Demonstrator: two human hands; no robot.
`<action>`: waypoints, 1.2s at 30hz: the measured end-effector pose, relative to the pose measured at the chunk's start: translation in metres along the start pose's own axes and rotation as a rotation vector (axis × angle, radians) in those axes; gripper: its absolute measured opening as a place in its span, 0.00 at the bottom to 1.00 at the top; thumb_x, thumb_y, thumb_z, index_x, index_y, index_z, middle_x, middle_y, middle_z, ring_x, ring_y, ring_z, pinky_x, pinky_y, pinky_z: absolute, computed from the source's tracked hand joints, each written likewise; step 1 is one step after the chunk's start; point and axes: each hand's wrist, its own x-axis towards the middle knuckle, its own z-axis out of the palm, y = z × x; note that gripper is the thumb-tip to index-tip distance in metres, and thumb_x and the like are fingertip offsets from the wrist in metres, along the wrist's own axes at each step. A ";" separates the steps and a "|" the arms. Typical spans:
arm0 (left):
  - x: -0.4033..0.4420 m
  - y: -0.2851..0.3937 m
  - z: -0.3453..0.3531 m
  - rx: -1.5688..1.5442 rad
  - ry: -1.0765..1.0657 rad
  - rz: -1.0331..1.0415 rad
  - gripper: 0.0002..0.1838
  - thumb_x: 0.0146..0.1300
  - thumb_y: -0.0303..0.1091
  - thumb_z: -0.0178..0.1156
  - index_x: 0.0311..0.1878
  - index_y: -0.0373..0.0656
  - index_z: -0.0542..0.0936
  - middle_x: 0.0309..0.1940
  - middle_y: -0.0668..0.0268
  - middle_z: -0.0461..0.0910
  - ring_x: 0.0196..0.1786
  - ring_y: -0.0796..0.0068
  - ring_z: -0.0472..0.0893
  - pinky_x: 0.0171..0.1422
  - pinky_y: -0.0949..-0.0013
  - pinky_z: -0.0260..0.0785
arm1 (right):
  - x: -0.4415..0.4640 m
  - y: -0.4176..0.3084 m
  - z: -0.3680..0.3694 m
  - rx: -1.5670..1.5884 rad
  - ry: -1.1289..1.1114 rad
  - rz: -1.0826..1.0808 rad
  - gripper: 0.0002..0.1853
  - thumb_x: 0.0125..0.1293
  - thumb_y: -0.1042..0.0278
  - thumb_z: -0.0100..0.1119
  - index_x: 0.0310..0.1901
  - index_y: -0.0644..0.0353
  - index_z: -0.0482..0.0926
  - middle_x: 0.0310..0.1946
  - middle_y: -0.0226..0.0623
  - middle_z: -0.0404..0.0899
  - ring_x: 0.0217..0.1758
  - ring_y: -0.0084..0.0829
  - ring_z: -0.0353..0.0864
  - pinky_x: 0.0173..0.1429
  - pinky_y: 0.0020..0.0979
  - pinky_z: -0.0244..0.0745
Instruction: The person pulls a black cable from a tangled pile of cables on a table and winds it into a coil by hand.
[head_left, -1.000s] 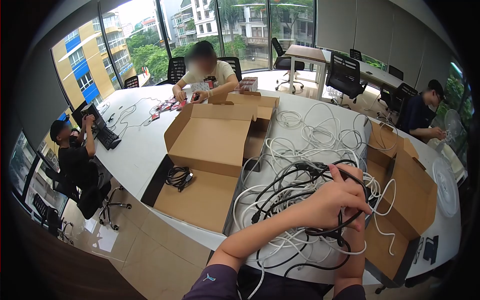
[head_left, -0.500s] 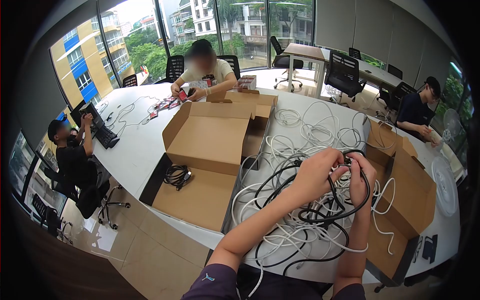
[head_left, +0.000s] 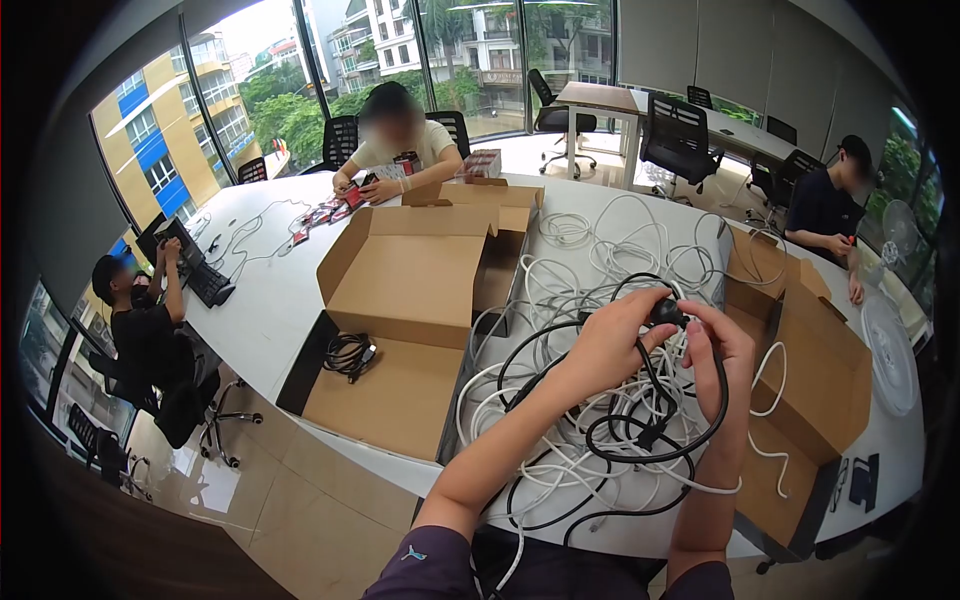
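Note:
A black cable (head_left: 722, 420) with a bulky dark plug (head_left: 667, 313) is up between my two hands, above the table. My left hand (head_left: 622, 332) pinches the plug from the left. The fingers of my right hand (head_left: 718, 350) close on it from the right, where the cable loops down past the wrist. Below them spreads a tangle of white, grey and black cables (head_left: 545, 420), with another black connector (head_left: 652, 434) lying among them. To the left, a bundled black cable (head_left: 350, 355) rests inside an open cardboard box (head_left: 400, 395).
Another open cardboard box (head_left: 800, 400) stands on the right, near glasses and a dark case (head_left: 864, 482). A white fan (head_left: 888, 350) lies at the right edge. Across the table a person (head_left: 395, 150) handles small red packages; people sit left (head_left: 150, 320) and right (head_left: 830, 215).
My hands have shifted slightly left and turned, bringing the dark plug into view between the fingers. The black cable loop hangs lower. The person at right has lowered one hand.

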 end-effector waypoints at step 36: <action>0.002 -0.067 -0.079 -1.738 0.253 -0.359 0.23 0.75 0.48 0.43 0.59 0.40 0.72 0.40 0.66 0.75 0.25 0.83 0.65 0.36 0.75 0.58 | -0.005 0.005 -0.007 -0.226 -0.686 -0.161 0.23 0.64 0.67 0.59 0.60 0.64 0.72 0.29 0.42 0.77 0.31 0.38 0.78 0.39 0.35 0.73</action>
